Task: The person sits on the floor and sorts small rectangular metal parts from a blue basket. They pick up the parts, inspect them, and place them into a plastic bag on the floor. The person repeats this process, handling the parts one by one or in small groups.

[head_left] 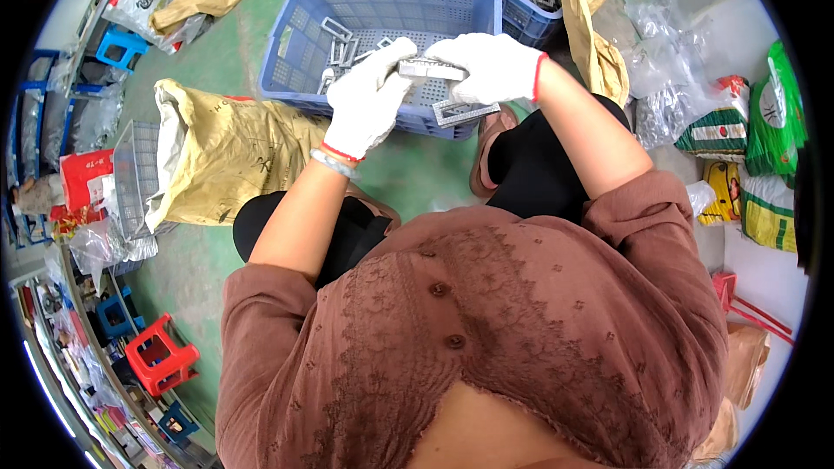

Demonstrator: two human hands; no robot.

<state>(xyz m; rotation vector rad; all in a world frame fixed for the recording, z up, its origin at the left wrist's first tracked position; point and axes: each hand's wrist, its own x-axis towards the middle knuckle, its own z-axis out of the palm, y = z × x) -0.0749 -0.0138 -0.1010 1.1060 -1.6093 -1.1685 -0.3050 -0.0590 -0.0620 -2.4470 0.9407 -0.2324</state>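
Both my hands wear white knit gloves. My left hand (369,100) and my right hand (486,65) together grip a small rectangular metal frame part (432,69) held over the near edge of a blue plastic crate (304,35). Under my right hand a second metal frame (465,111) sticks out, pinched by its lower fingers. Several more grey metal frames (340,42) lie loose on the crate's perforated floor.
A second blue crate (521,13) full of metal frames stands behind, draped with a yellow sack (591,17). An open yellow sack (226,152) lies at left on the green floor. Red stool (159,356) and blue stools lower left; bags and clear plastic packets at right.
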